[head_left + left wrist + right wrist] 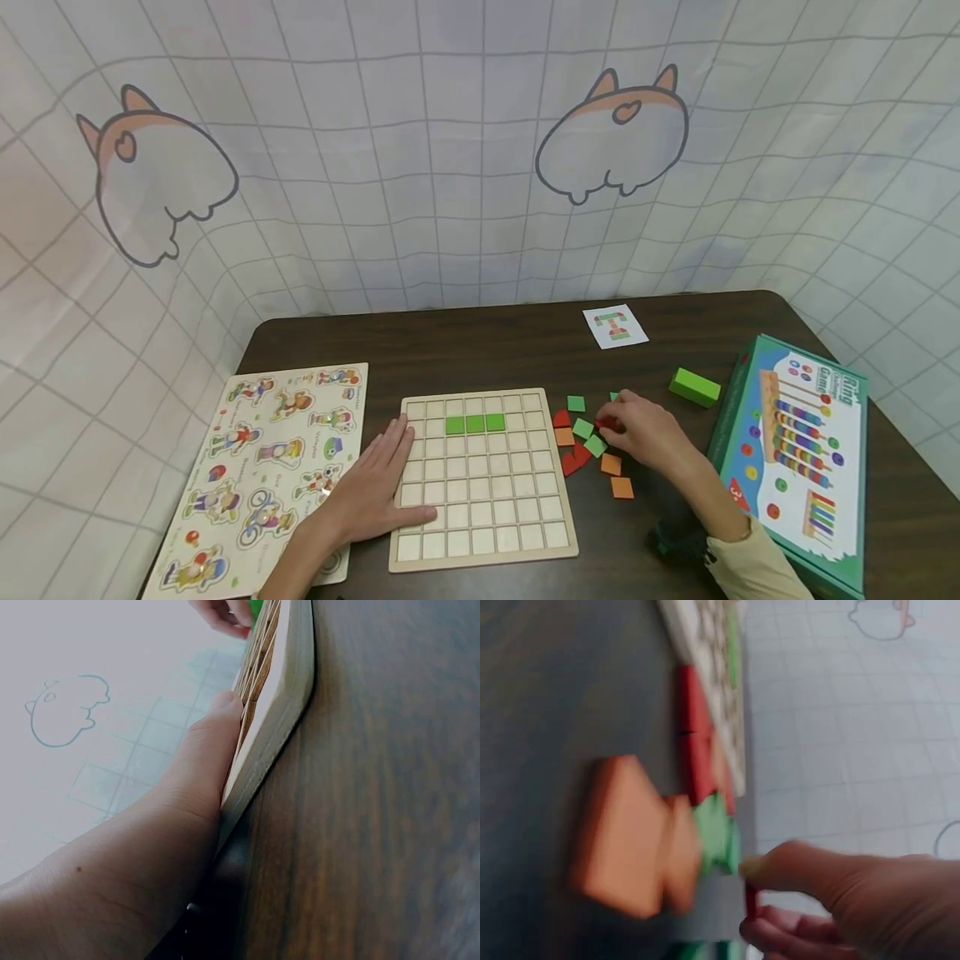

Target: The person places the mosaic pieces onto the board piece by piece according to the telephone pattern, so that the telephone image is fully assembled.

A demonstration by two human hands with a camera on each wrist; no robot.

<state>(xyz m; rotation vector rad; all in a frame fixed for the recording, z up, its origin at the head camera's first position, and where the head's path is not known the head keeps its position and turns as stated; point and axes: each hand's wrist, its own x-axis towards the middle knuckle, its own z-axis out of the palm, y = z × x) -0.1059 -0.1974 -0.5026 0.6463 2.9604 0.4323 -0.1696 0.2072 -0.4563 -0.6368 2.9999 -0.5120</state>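
A wooden grid board [483, 564] lies on the table, with a row of green square tiles [475, 424] in its second row from the top. My left hand [367, 492] rests flat along the board's left side, fingers straight and thumb over the lower-left cells. To the right of the board, my right hand [647, 429] pinches a small red piece [751, 901] between thumb and fingers. Loose green [582, 428], orange [621, 487] and red pieces [575, 458] lie between that hand and the board. The held piece's full shape is hidden by the fingers.
A picture puzzle board [247, 492] lies at the left. Towards the back is a white card [616, 326] with a coloured pattern. A green block [694, 387] stands beside a large teal game box [795, 458] on the right. A curtain [480, 208] hangs behind the table.
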